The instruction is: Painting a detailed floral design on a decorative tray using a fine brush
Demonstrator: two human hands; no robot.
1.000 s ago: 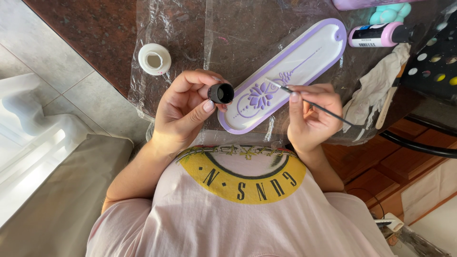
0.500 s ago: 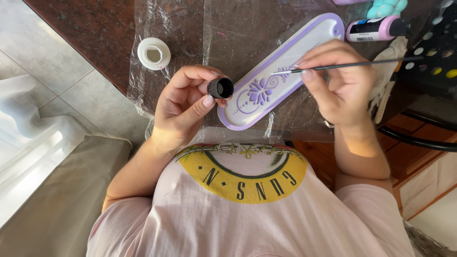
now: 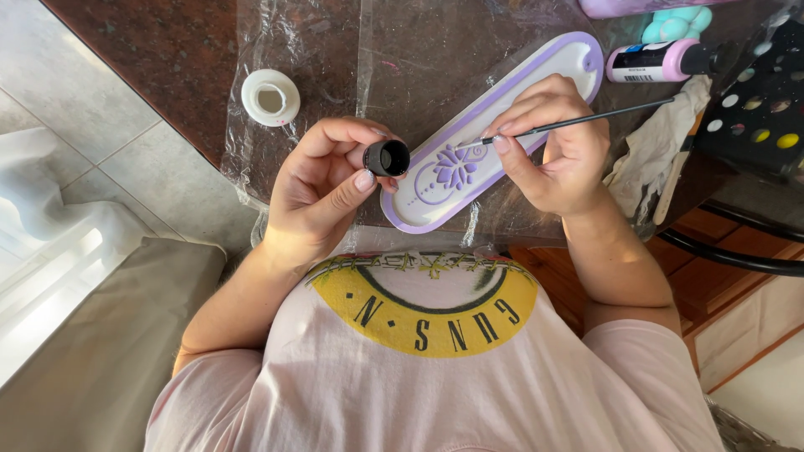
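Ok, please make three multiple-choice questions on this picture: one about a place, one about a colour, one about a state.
1. Where is the white lid?
A) in a drawer
B) on the plastic sheet, beside the left hand
C) on a chair

2. What colour is the flower on the tray?
A) red
B) green
C) purple

3. How is the brush?
A) lying on the floor
B) held in the right hand, tip at the tray
C) standing in a jar

Answers: 1 B, it lies apart on the sheet; 2 C, purple petals show; 3 B, the hand pinches it.
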